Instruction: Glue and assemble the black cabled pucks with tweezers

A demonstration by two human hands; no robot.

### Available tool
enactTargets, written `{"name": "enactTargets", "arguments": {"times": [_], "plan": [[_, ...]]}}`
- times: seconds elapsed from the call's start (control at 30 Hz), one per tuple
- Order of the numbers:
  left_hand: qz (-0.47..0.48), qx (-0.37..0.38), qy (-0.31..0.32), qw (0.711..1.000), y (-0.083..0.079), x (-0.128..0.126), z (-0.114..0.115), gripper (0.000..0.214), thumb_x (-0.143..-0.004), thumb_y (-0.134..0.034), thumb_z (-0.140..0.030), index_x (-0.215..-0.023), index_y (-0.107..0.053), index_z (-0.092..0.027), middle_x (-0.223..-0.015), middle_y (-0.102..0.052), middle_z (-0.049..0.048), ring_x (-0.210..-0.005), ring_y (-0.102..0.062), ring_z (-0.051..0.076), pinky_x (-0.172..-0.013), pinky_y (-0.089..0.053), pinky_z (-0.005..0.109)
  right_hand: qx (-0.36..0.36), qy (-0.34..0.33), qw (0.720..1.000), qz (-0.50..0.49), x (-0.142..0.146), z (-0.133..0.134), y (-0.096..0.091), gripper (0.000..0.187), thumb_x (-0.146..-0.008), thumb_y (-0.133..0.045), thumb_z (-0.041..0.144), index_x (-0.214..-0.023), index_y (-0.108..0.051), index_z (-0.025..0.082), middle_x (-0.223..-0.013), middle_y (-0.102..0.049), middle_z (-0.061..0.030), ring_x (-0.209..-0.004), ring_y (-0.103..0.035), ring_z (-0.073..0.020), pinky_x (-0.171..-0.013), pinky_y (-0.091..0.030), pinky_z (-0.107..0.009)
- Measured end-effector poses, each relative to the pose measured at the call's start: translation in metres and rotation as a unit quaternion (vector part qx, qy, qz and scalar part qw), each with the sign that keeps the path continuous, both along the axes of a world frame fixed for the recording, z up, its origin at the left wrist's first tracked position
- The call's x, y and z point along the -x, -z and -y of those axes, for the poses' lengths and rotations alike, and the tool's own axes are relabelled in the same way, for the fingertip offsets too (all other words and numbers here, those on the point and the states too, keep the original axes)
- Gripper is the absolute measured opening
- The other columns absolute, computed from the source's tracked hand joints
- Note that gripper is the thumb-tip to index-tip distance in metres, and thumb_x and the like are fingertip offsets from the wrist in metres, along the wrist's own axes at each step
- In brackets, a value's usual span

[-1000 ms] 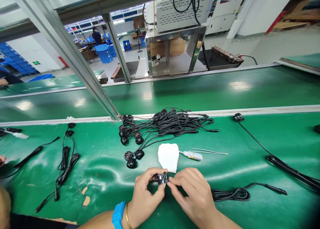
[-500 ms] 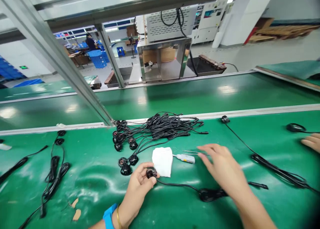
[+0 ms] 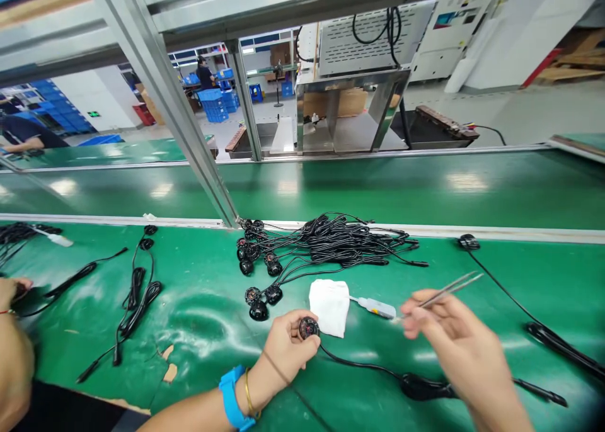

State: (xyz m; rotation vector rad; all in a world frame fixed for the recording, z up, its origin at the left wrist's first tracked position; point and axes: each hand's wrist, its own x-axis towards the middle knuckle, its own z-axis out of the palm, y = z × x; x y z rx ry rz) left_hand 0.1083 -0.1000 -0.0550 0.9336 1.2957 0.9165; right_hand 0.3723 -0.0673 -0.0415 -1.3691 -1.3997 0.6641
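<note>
My left hand [image 3: 287, 348] is closed round a small round black part [image 3: 309, 326] on the end of a black cable [image 3: 363, 366], low in the middle of the green bench. My right hand [image 3: 456, 337] pinches a pair of metal tweezers [image 3: 447, 288], lifted above the bench with the tips pointing up and right. Between my hands lie a folded white cloth [image 3: 331, 305] and a small white tube [image 3: 378, 307].
A tangled heap of black cables with round heads [image 3: 321, 243] lies behind the cloth. More cables lie at left [image 3: 135, 293] and right [image 3: 543, 331]. A slanted metal post [image 3: 174, 111] rises from the conveyor rail. Another person's hand [image 3: 12, 290] rests at the far left.
My right hand has picked the tweezers up off the bench and raised them. My left hand still holds the round part. The other hand at the far right has gone from view.
</note>
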Motion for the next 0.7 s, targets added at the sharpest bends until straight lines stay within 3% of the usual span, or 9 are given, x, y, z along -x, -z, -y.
{"name": "enactTargets", "arguments": {"times": [0.1, 0.23, 0.57, 0.7], "plan": [[-0.011, -0.004, 0.007, 1.000, 0.001, -0.001, 0.001, 0.031, -0.069, -0.078, -0.017, -0.098, -0.071, -0.012, -0.065, -0.057, -0.0030, -0.044, -0.045, 0.006, -0.035, -0.040, 0.016, -0.014, -0.119, 0.992, -0.025, 0.046, 0.014, -0.004, 0.017, -0.092, -0.063, 0.036, -0.093, -0.068, 0.020, -0.084, -0.076, -0.0072, -0.070, -0.073, -0.0197, -0.063, -0.063, -0.028], [-0.017, -0.020, 0.023, 0.999, -0.002, -0.002, 0.000, 0.028, -0.070, -0.075, -0.016, -0.098, -0.071, -0.013, -0.066, -0.056, -0.0026, -0.047, -0.047, 0.007, -0.036, -0.044, 0.016, -0.093, -0.152, 0.984, 0.022, 0.082, 0.026, 0.001, 0.011, -0.093, -0.063, 0.026, -0.091, -0.073, 0.021, -0.086, -0.077, -0.0055, -0.076, -0.075, -0.0200, -0.068, -0.064, -0.027], [-0.027, -0.036, 0.052, 0.998, -0.007, -0.003, 0.001, 0.016, -0.075, -0.068, -0.018, -0.090, -0.069, -0.013, -0.065, -0.057, -0.0018, -0.045, -0.046, 0.008, -0.039, -0.044, 0.018, -0.196, -0.138, 0.969, 0.067, 0.100, 0.033, 0.008, 0.013, -0.092, -0.059, 0.012, -0.097, -0.069, 0.020, -0.087, -0.076, -0.0040, -0.075, -0.075, -0.0170, -0.072, -0.063, -0.024], [-0.039, -0.039, 0.061, 0.997, -0.006, -0.004, 0.002, 0.018, -0.074, -0.065, -0.015, -0.092, -0.069, -0.013, -0.065, -0.059, -0.0012, -0.045, -0.047, 0.008, -0.040, -0.042, 0.019, -0.176, -0.158, 0.969, 0.065, 0.101, 0.030, 0.010, 0.012, -0.095, -0.056, 0.016, -0.097, -0.068, 0.020, -0.087, -0.075, -0.0049, -0.077, -0.074, -0.0176, -0.071, -0.063, -0.025]]}}
